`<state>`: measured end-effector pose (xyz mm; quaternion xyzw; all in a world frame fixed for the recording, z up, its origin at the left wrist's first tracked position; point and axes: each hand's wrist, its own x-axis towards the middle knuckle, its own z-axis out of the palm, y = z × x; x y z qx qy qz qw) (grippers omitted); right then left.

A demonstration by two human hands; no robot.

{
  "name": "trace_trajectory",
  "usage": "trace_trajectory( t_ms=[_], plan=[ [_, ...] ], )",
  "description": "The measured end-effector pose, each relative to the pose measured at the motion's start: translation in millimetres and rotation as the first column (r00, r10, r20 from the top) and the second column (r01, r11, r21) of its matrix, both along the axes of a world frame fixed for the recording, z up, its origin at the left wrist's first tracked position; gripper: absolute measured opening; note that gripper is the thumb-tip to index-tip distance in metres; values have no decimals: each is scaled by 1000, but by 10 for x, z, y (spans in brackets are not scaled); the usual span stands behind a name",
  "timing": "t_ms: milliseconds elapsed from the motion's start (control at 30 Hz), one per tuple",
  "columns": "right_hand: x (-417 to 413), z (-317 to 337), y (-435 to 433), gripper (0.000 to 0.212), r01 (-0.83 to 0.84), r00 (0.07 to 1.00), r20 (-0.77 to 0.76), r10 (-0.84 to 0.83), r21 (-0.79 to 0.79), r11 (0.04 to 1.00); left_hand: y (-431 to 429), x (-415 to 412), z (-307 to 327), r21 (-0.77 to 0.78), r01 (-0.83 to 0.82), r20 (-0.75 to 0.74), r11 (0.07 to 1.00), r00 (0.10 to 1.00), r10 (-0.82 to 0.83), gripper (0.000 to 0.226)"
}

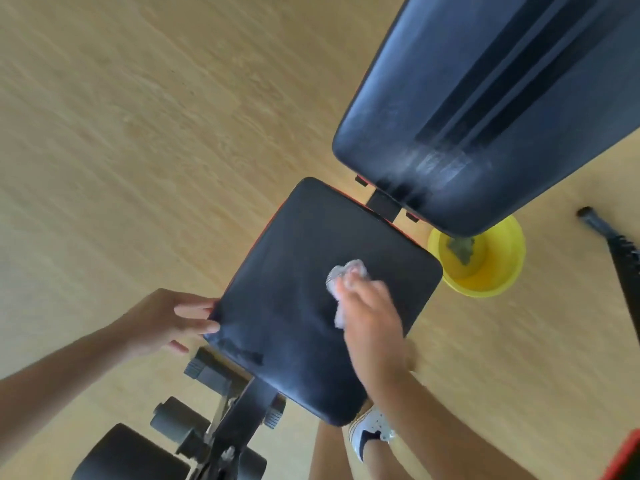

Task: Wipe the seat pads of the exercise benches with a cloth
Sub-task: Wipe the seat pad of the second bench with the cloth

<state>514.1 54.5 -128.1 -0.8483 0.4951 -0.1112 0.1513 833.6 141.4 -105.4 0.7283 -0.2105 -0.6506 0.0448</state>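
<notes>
The black seat pad [294,271] of an exercise bench fills the middle of the head view, with a red trim along its left edge. My right hand [372,317] presses a crumpled white cloth [346,273] onto the pad's right half. My left hand [173,318] rests against the pad's left edge, fingers stretched along it. Beyond the seat, the long black back pad [467,109] rises to the upper right, with pale wipe streaks near its lower end.
A yellow bucket [498,271] with a green cloth [462,249] inside stands on the wooden floor right of the seat. Black foam rollers [173,420] and the bench frame lie below. A dark bar [613,244] crosses the right edge. My shoe [372,431] is under the seat.
</notes>
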Motion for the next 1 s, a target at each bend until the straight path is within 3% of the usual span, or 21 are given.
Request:
trace_trajectory(
  t_ms=[67, 133, 167, 233, 267, 300, 367, 433, 467, 533, 567, 633, 700, 767, 800, 833, 900, 933, 1000],
  plan=[
    [122, -71, 597, 35, -336, 942, 50, 333, 208, 919, 121, -20, -87, -40, -43, 58, 998, 997, 45, 25],
    [47, -73, 982, 19, -693, 712, 54, 700, 218, 688, 236, -31, -171, -51, -90, 75, 995, 993, 94, 23],
    [-62, -49, 866, 17, -791, 599, 84, 796, 219, 572, 272, -35, -201, -56, -115, 80, 992, 990, 119, 21],
    [-224, 7, 345, 24, -850, 517, 74, 853, 163, 501, 299, -32, -230, -71, -116, 73, 991, 990, 121, 20],
    [-237, 79, 33, 32, -797, 594, 31, 804, 160, 582, 297, -37, -252, -77, -81, 84, 994, 993, 87, 20],
    [-249, 106, -289, 42, -669, 736, -19, 677, 133, 731, 287, -46, -258, -81, -54, 94, 995, 994, 62, 20],
    [-136, 167, -843, 51, -228, 972, -52, 231, 55, 972, 308, -43, -272, -67, -64, 96, 996, 993, 71, 20],
    [173, 110, -900, 44, 66, 997, -32, -66, -3, 998, 316, -52, -279, -58, -86, 91, 995, 992, 91, 23],
    [392, 56, -728, 44, 94, 996, -13, -94, -7, 996, 313, -58, -278, -64, -84, 95, 994, 991, 90, 24],
    [733, -76, -168, 41, -91, 994, 67, 86, 80, 993, 306, -65, -263, -65, -84, 103, 994, 991, 90, 26],
    [827, -154, 144, 37, -266, 961, 111, 252, 129, 955, 309, -68, -258, -68, -77, 111, 995, 990, 85, 26],
    [829, -219, 670, 28, -599, 799, 148, 583, 108, 793, 324, -80, -261, -83, -61, 126, 995, 989, 71, 21],
    [629, -205, 796, 19, -819, 572, 77, 817, 116, 562, 333, -87, -271, -80, -78, 137, 994, 987, 88, 13],
    [479, -105, 466, 25, -944, 321, -4, 947, 82, 320, 350, -90, -265, -70, -115, 127, 991, 984, 123, 10],
    [471, -70, 199, 30, -944, 324, -14, 946, 53, 325, 349, -89, -268, -67, -124, 120, 990, 984, 131, 10],
    [498, -44, -95, 34, -899, 438, -5, 899, 21, 438, 341, -87, -259, -63, -128, 112, 990, 984, 135, 11],
    [725, -76, -486, 49, -595, 804, 49, 593, 41, 803, 340, -85, -243, -51, -150, 84, 987, 985, 153, 13],
    [910, -106, -480, 53, -417, 909, 58, 413, 76, 906, 341, -77, -244, -44, -165, 62, 985, 984, 168, 15],
    [1273, -102, -108, 45, -303, 952, 63, 298, 97, 948, 355, -55, -250, -34, -209, 9, 977, 978, 209, 17]
  ],
)
